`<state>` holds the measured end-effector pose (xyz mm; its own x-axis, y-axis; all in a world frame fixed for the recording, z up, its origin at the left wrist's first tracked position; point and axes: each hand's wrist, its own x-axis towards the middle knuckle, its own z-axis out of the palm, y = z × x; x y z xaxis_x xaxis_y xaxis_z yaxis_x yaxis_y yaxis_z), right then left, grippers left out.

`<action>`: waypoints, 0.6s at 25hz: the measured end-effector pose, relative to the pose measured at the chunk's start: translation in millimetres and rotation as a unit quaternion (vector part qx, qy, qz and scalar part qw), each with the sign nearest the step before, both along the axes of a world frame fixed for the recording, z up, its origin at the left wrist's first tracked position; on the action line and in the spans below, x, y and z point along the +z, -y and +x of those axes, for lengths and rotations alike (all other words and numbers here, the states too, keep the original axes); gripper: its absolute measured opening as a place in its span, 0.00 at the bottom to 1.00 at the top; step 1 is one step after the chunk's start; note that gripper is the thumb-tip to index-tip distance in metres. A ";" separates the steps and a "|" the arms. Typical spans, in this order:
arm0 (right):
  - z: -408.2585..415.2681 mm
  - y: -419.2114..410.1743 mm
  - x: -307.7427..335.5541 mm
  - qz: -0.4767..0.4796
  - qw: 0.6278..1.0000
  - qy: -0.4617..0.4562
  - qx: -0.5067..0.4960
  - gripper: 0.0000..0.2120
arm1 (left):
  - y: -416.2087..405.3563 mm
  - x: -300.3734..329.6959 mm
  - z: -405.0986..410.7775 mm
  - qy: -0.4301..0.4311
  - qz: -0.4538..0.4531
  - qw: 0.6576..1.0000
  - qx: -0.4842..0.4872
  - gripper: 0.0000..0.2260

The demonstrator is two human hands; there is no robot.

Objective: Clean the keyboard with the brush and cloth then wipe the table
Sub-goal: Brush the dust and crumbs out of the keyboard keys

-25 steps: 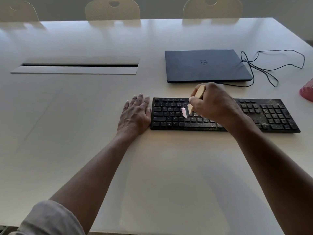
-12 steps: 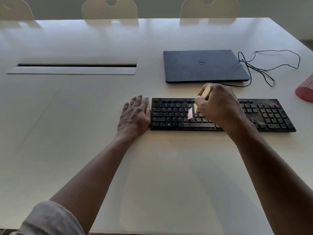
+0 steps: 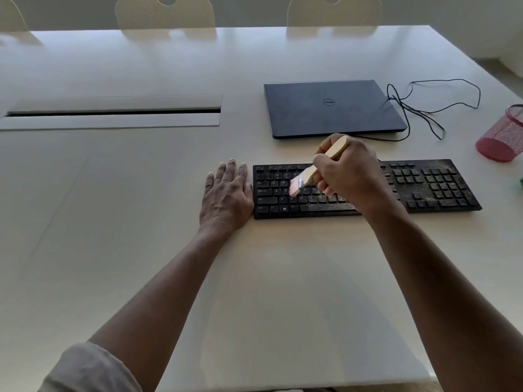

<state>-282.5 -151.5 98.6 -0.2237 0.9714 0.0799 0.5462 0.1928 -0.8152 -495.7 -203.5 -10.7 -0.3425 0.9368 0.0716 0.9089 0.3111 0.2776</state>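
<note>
White table (image 3: pixel 141 250) fills the view, with chair backs along its far edge; a closed laptop (image 3: pixel 331 107) lies beyond the keyboard (image 3: pixel 430 188), whose long axis runs left to right across the table. The brushing step is judged to be in hand; a brush (image 3: pixel 319 165) is gripped in the curled right hand (image 3: pixel 348 174), handle pointed up and away, bristles angled down-left onto the left-hand keys. The left hand (image 3: pixel 226 196) is laid flat, fingers straight, against the keyboard's left end. Grit is seen on the right-hand keys, so further strokes there seem needed; no cloth is seen.
</note>
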 end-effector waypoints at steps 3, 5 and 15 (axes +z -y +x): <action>-10.0 1.0 -3.1 -0.078 0.994 -0.071 0.006 0.03 | -0.1 -0.4 0.4 0.007 0.000 1.000 -0.001 0.25; -11.4 1.5 -4.3 -0.089 0.993 -0.078 0.000 0.03 | -0.3 -1.4 0.0 0.009 0.002 1.000 -0.003 0.25; -8.9 9.3 -0.8 -0.138 0.986 -0.088 0.041 0.04 | -1.8 -7.0 -3.4 0.006 0.005 1.000 -0.019 0.25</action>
